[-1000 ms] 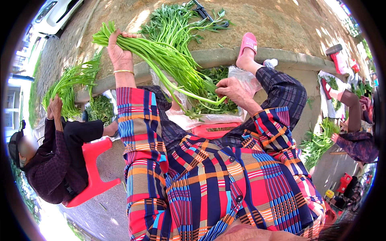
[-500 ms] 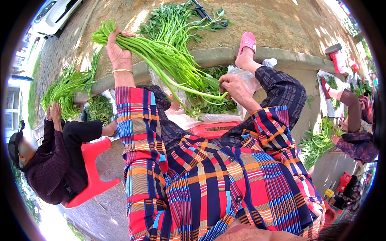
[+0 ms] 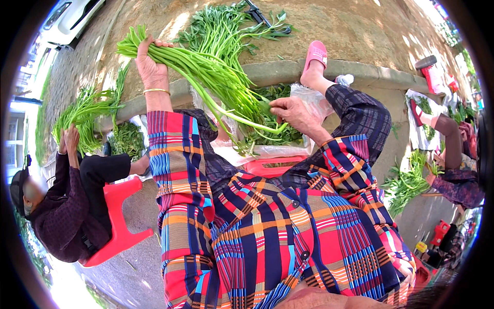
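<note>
My left hand (image 3: 153, 67), with a thin gold bangle at the wrist, is wrapped round a thick bunch of long green vegetable stems (image 3: 206, 67). The bunch slants down to the right across my knees, its cut ends up by my left hand. At its lower end my right hand (image 3: 297, 113) is closed, thumb and forefinger pinching a green leaf (image 3: 264, 107). One long stem curves out just below those fingers. Under the bunch, loose leaves (image 3: 280, 136) lie on a whitish plastic sheet (image 3: 278, 150) between my legs.
More leafy stems (image 3: 218, 33) lie on the ground beyond the stone kerb (image 3: 370, 73), beside a black tool-like object (image 3: 262, 15). A red stool (image 3: 262, 167) stands between my knees. On the left a seated person (image 3: 67, 206) holds greens; another person (image 3: 455, 175) sits at right.
My right hand has moved slightly left, toward the lower end of the bunch, and its fingers have come to a leaf there. My left hand keeps its hold in the same place.
</note>
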The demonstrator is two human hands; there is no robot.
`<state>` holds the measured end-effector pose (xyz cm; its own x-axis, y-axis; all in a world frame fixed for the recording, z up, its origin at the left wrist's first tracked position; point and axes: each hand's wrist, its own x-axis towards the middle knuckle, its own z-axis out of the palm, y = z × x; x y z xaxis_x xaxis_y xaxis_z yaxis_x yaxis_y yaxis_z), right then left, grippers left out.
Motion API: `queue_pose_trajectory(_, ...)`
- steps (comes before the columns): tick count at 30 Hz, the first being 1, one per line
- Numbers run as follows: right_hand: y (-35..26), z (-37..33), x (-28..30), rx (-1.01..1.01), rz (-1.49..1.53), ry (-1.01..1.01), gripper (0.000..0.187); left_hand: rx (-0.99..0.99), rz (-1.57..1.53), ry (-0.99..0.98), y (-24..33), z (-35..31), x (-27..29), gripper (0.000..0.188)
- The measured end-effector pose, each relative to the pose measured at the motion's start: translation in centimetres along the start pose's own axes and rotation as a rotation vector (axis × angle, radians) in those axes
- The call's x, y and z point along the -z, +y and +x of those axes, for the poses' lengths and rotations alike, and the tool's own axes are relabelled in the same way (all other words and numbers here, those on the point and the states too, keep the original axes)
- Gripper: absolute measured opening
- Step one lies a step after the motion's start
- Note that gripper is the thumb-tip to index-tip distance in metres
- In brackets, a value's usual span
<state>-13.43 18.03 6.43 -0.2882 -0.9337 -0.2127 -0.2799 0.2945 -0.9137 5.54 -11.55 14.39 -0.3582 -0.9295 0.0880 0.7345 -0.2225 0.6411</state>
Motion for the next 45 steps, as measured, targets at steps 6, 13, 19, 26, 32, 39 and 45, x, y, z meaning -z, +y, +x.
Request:
queue_pose_trajectory(6, 0.4, 0.3, -0.2, 0.02, -0.014, 0.017, 0.016, -0.006, 0.002, 0.004, -0.1, -0.1, -0.1, 0.014)
queue_pose_trajectory(13, 0.9, 0.5, -0.2, 0.099, 0.052, 0.195, 0.016, 0.001, 0.019, -0.002, -0.1, -0.3, -0.5, 0.014)
queue_pose_trajectory(19, -0.5, -0.1, 0.4, -0.177, 0.011, 0.218, 0.017, 0.008, -0.001, -0.015, -0.1, -0.3, -0.1, 0.012)
queue_pose_trajectory(26, 2.2, 0.4, 1.3, 0.129, -0.612, 0.219, 0.016, -0.013, 0.011, -0.019, 0.0, 0.2, 0.4, 0.012)
queue_pose_trajectory(32, -0.2, -0.6, 0.4, -0.215, 0.345, -0.117, 0.029, -0.015, 0.009, -0.021, 0.0, -0.1, 0.5, 0.012)
queue_pose_trajectory(39, 2.1, 0.4, -0.4, -0.173, 0.496, -0.077, 0.013, 0.006, 0.016, -0.018, -0.1, -0.6, -0.6, 0.014)
queue_pose_trajectory(45, 1.1, 0.3, -0.5, -0.138, 0.306, -0.093, 0.014, -0.019, 0.039, -0.008, -0.1, -0.1, 0.0, 0.013)
